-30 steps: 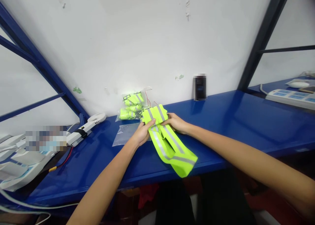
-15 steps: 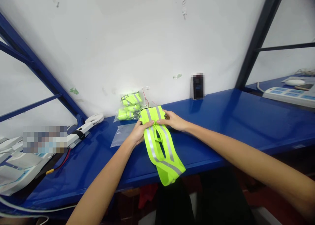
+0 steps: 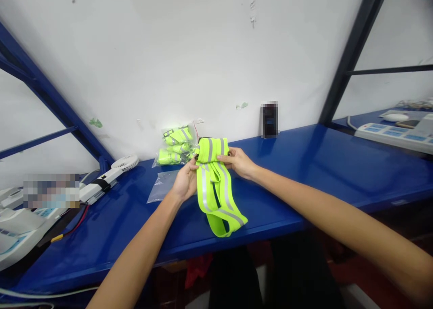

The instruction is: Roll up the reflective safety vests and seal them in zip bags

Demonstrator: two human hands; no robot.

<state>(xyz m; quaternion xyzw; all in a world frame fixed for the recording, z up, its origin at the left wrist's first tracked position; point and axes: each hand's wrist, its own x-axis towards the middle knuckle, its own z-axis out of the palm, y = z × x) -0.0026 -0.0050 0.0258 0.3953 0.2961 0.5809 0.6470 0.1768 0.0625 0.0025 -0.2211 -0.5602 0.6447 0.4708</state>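
A neon yellow-green strap with silver reflective stripes is held above the blue table. Its upper part is folded into a flat bundle, and a long loop hangs below towards the table's front edge. My left hand pinches the bundle's left side. On the right side, my right hand grips it with the thumb in front; the other fingers are partly hidden. Behind my left hand lies a flat clear plastic bag. Clear bags with similar folded yellow-green straps rest against the wall.
A white handheld fan, power strips and a cable with a yellow connector are at the left. A pixelated dark object stands by the wall. Another power strip lies at the right, beyond the dark frame post.
The upper part of the strap now shows as a thicker folded bundle, and the hanging loop is higher. My left thumb has moved to the bundle's left edge. The view has shifted slightly.
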